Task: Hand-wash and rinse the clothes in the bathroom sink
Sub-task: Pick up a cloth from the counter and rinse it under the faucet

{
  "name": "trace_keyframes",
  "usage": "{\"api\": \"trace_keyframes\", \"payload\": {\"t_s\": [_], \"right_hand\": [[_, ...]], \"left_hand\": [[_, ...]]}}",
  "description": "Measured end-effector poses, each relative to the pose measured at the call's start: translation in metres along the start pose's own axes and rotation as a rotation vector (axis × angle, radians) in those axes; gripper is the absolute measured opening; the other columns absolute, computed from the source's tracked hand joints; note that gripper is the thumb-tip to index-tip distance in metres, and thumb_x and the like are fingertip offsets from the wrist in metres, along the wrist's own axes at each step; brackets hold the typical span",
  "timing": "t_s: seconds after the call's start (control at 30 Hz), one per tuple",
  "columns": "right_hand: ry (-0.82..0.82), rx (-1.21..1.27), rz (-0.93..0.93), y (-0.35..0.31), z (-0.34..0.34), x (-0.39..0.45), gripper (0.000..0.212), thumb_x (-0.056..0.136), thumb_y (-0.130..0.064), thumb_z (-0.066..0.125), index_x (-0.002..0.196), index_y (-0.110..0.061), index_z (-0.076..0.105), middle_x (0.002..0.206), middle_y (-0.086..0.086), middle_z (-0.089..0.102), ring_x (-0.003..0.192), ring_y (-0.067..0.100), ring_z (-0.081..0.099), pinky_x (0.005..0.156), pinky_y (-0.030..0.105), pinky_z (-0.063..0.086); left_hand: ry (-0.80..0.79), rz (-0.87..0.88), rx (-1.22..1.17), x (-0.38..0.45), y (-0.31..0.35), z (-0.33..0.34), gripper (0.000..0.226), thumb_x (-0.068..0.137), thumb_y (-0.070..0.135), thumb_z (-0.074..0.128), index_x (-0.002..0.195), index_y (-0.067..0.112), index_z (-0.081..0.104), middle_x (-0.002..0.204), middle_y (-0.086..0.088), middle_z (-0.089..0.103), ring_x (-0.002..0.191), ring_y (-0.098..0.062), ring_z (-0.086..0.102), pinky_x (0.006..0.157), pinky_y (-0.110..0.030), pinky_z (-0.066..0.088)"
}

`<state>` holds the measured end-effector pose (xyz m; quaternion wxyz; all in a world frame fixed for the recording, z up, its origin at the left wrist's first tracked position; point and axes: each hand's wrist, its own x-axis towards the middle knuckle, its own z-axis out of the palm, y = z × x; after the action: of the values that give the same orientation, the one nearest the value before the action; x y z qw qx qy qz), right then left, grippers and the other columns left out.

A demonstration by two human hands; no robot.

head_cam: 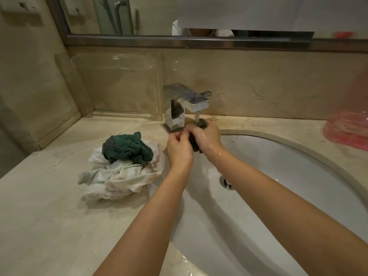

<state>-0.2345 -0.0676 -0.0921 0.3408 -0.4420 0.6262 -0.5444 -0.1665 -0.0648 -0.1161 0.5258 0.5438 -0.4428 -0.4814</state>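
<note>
Both my hands hold a small dark green cloth (194, 143) under the running stream of the chrome faucet (184, 105), above the back edge of the white sink (298, 172). My left hand (179, 146) grips its left side and my right hand (207, 136) wraps around it; the cloth is mostly hidden between them. On the counter to the left lies a heap of white cloth (119, 176) with a crumpled dark green cloth (126, 147) on top.
The beige marble counter (39, 216) runs left of the sink. A pink plastic bag (348, 128) sits at the back right. The sink drain (226, 182) is open. A clear plastic panel (119, 82) leans on the back wall under the mirror.
</note>
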Motion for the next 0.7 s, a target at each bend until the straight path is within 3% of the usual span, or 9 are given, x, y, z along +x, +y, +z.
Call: {"api": "trace_keyframes", "payload": {"t_s": [0.13, 0.2, 0.27, 0.33, 0.4, 0.47, 0.53, 0.6, 0.7], "right_hand": [[-0.107, 0.245, 0.157, -0.001, -0.009, -0.004, 0.035, 0.096, -0.031, 0.051, 0.128, -0.018, 0.048, 0.114, 0.005, 0.056, 0.097, 0.018, 0.054, 0.074, 0.028, 0.044], [-0.089, 0.310, 0.177, 0.001, -0.015, -0.005, 0.046, 0.097, -0.020, 0.049, 0.142, -0.026, 0.038, 0.118, 0.004, 0.050, 0.104, 0.020, 0.050, 0.083, 0.032, 0.043], [-0.053, 0.227, 0.168, 0.005, -0.020, -0.006, 0.059, 0.094, -0.011, 0.055, 0.146, -0.028, 0.033, 0.120, 0.004, 0.047, 0.107, 0.020, 0.049, 0.082, 0.030, 0.045], [-0.050, 0.144, 0.172, 0.013, -0.024, -0.009, 0.061, 0.089, -0.014, 0.066, 0.143, -0.021, 0.038, 0.123, 0.004, 0.052, 0.109, 0.021, 0.054, 0.079, 0.029, 0.050], [-0.108, 0.147, 0.266, 0.020, -0.027, -0.012, 0.058, 0.083, -0.025, 0.075, 0.133, -0.011, 0.049, 0.120, 0.007, 0.061, 0.109, 0.024, 0.059, 0.087, 0.036, 0.054], [-0.211, 0.157, 0.364, 0.024, -0.030, -0.015, 0.050, 0.084, -0.034, 0.072, 0.123, -0.006, 0.057, 0.109, 0.011, 0.067, 0.099, 0.025, 0.063, 0.084, 0.037, 0.055], [-0.240, 0.049, 0.374, 0.025, -0.035, -0.017, 0.040, 0.092, -0.038, 0.062, 0.119, -0.008, 0.061, 0.099, 0.011, 0.069, 0.086, 0.023, 0.065, 0.072, 0.034, 0.055], [-0.162, -0.104, 0.343, 0.023, -0.041, -0.015, 0.033, 0.098, -0.038, 0.051, 0.114, -0.012, 0.064, 0.089, 0.010, 0.069, 0.072, 0.020, 0.062, 0.066, 0.032, 0.052], [-0.023, -0.150, 0.306, 0.022, -0.054, -0.007, 0.025, 0.100, -0.037, 0.048, 0.103, -0.020, 0.065, 0.072, 0.003, 0.057, 0.062, 0.016, 0.048, 0.059, 0.028, 0.044]], "left_hand": [[-0.155, -0.219, -0.141, -0.004, 0.000, 0.003, 0.029, 0.104, 0.025, 0.038, 0.131, 0.018, 0.047, 0.124, -0.007, 0.057, 0.113, -0.025, 0.056, 0.089, -0.045, 0.054], [-0.175, -0.364, -0.363, -0.003, 0.004, 0.001, 0.031, 0.104, 0.028, 0.040, 0.130, 0.015, 0.048, 0.120, -0.012, 0.058, 0.113, -0.030, 0.055, 0.084, -0.043, 0.054], [-0.145, -0.440, -0.516, -0.003, 0.007, -0.003, 0.028, 0.103, 0.030, 0.043, 0.123, 0.013, 0.052, 0.107, -0.015, 0.062, 0.099, -0.028, 0.059, 0.084, -0.040, 0.053], [-0.107, -0.421, -0.543, -0.001, 0.007, -0.006, 0.029, 0.100, 0.028, 0.048, 0.121, 0.009, 0.056, 0.105, -0.017, 0.064, 0.092, -0.027, 0.062, 0.081, -0.038, 0.055], [-0.079, -0.362, -0.497, -0.001, 0.007, -0.008, 0.031, 0.097, 0.021, 0.054, 0.121, 0.003, 0.060, 0.109, -0.020, 0.067, 0.093, -0.028, 0.065, 0.074, -0.035, 0.056], [-0.052, -0.281, -0.451, -0.001, 0.007, -0.009, 0.033, 0.091, 0.015, 0.063, 0.121, 0.001, 0.061, 0.112, -0.021, 0.067, 0.097, -0.030, 0.067, 0.074, -0.035, 0.057], [-0.015, -0.245, -0.426, 0.000, 0.007, -0.011, 0.035, 0.084, 0.014, 0.073, 0.116, 0.005, 0.062, 0.109, -0.017, 0.069, 0.099, -0.029, 0.067, 0.084, -0.039, 0.057], [-0.007, -0.248, -0.427, -0.001, 0.008, -0.012, 0.026, 0.082, 0.018, 0.076, 0.104, 0.011, 0.063, 0.103, -0.014, 0.069, 0.096, -0.027, 0.068, 0.088, -0.040, 0.056], [-0.044, -0.228, -0.371, -0.001, 0.007, -0.010, 0.013, 0.088, 0.029, 0.069, 0.092, 0.017, 0.065, 0.096, -0.010, 0.071, 0.088, -0.021, 0.069, 0.078, -0.034, 0.058]]}}
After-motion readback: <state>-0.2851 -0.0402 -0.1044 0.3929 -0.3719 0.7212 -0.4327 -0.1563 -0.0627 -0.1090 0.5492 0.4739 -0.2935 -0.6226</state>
